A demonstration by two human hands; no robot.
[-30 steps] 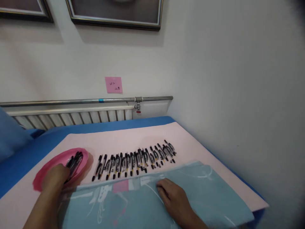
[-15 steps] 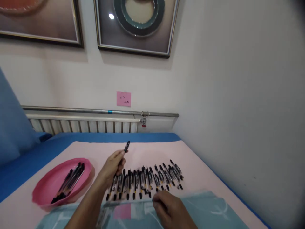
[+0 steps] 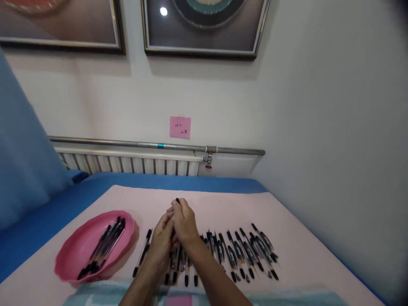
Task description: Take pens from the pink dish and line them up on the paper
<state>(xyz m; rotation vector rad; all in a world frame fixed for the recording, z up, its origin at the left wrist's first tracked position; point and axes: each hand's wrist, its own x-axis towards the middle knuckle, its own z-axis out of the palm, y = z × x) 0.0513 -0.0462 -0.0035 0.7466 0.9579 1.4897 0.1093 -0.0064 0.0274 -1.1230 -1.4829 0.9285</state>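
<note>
My left hand (image 3: 163, 234) and my right hand (image 3: 185, 222) are together above the middle of the table, both with fingers closed around one pen. Only the pen's black tip end (image 3: 177, 200) shows above my right fingers; the rest is hidden by the hands. Below and to the right lies a row of disassembled pens (image 3: 234, 250), with clear barrels, black caps and small loose parts. My forearms cover part of that row. On the left, a pink plate (image 3: 72, 250) carries several pens (image 3: 106, 246) lying side by side.
A pale pink sheet (image 3: 219, 208) covers the blue table (image 3: 191, 183). Light-blue cloth (image 3: 105, 295) lies along the near edge. A blue curtain (image 3: 28, 148) hangs at left, a radiator (image 3: 143, 165) stands behind, and a white wall (image 3: 334, 148) rises on the right.
My right hand has come up from the near edge to meet the left at the pen. The camera view has shifted, so the scene sits slightly further right.
</note>
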